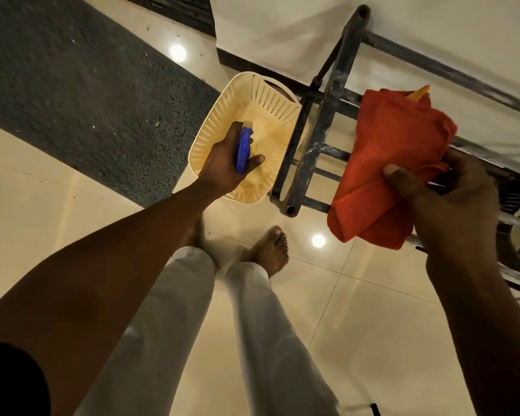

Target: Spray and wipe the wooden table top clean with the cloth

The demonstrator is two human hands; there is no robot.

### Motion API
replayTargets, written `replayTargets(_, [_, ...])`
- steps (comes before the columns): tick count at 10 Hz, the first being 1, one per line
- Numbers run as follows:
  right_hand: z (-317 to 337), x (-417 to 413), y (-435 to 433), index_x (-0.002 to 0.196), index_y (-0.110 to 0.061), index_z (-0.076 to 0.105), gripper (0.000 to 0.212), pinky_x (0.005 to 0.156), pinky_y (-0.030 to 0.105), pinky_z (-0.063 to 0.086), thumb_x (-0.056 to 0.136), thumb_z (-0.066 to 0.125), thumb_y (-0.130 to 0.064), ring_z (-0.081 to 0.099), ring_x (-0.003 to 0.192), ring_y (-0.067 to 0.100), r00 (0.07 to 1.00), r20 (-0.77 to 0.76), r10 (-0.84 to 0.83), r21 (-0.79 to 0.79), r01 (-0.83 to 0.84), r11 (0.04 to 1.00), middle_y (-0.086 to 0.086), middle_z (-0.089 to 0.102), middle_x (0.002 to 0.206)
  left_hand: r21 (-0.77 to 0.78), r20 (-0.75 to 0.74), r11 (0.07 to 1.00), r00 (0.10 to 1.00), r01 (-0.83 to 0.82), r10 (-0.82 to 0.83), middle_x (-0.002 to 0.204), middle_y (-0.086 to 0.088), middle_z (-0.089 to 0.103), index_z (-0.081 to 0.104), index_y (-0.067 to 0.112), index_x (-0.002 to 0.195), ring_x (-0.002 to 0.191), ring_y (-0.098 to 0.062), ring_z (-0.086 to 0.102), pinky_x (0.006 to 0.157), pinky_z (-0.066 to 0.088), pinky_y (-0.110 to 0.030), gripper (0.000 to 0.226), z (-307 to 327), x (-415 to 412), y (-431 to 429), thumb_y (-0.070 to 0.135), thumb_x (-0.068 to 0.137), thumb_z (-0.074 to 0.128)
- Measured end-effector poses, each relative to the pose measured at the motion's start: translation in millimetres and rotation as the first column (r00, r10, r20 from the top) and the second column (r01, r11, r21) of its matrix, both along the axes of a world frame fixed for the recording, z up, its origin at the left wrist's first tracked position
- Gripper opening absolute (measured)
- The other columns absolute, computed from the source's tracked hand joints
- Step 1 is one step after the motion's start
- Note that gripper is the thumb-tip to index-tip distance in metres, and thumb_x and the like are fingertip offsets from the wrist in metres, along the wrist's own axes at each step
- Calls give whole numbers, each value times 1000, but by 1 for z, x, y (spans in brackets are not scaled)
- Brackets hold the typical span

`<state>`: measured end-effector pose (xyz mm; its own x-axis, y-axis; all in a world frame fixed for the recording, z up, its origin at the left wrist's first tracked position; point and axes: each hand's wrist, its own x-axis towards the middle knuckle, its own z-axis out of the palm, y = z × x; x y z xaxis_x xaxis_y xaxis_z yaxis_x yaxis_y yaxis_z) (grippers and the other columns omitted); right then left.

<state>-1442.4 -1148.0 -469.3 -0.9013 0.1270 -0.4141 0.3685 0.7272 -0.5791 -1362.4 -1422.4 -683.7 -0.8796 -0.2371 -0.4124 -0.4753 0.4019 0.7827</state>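
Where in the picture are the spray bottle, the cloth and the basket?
spray bottle [242,151]: head view, blue body.
cloth [385,163]: head view, middle of the folded red fabric.
basket [270,100]: head view, perforated far wall.

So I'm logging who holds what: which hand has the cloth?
The right hand grips the folded red cloth. The left hand holds the blue spray bottle over the cream basket.

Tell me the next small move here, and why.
Probably lift the spray bottle clear of the basket and turn toward the table. The left hand already has it in its grip over the basket on the floor, and the right hand holds the folded red cloth. No wooden table top is in view, so both tools are ready but nothing can be sprayed yet.
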Motion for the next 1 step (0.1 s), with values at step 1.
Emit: replayTargets(1, [13, 7, 2, 154, -24, 50, 78, 104, 53, 58, 89, 84, -51, 65, 121, 18, 1000, 23, -19, -2, 19, 1000, -3, 63, 144, -5, 96, 997, 992, 80, -79, 135, -19, 68, 28, 16, 167, 114, -30, 68, 102, 51, -33, 97, 11, 8, -10, 10, 89, 85])
